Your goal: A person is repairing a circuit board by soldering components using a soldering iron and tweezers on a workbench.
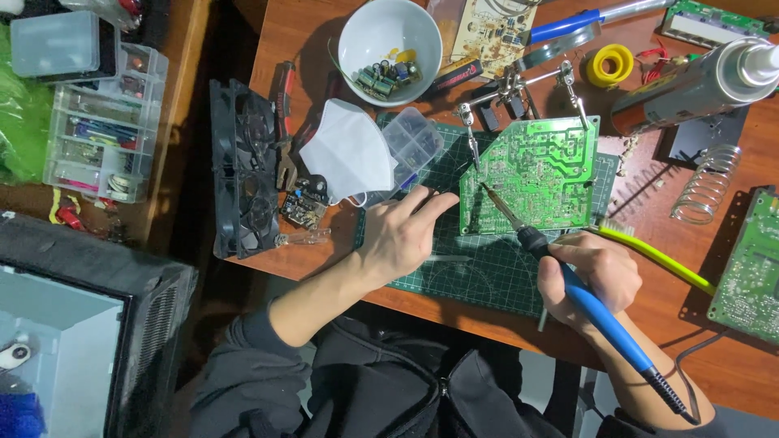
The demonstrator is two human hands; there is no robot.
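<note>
Right hand (596,276) grip closed around one soldering iron (568,280); left hand (402,235) empty beside one green board (531,174).

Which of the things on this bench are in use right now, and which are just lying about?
In use: soldering iron in right hand; green circuit board; left hand steadying it; clip stand.
Lying about: white bowl, face mask, black fans, yellow toothbrush.

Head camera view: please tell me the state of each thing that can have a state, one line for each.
Green circuit board: clamped upright-tilted in the clip stand, solder side showing.
Soldering iron: held in the right hand, tip on the board.
Left hand: resting on the cutting mat, fingertips at the board's edge.
White bowl: holds small components.
Face mask: lying folded.
</note>
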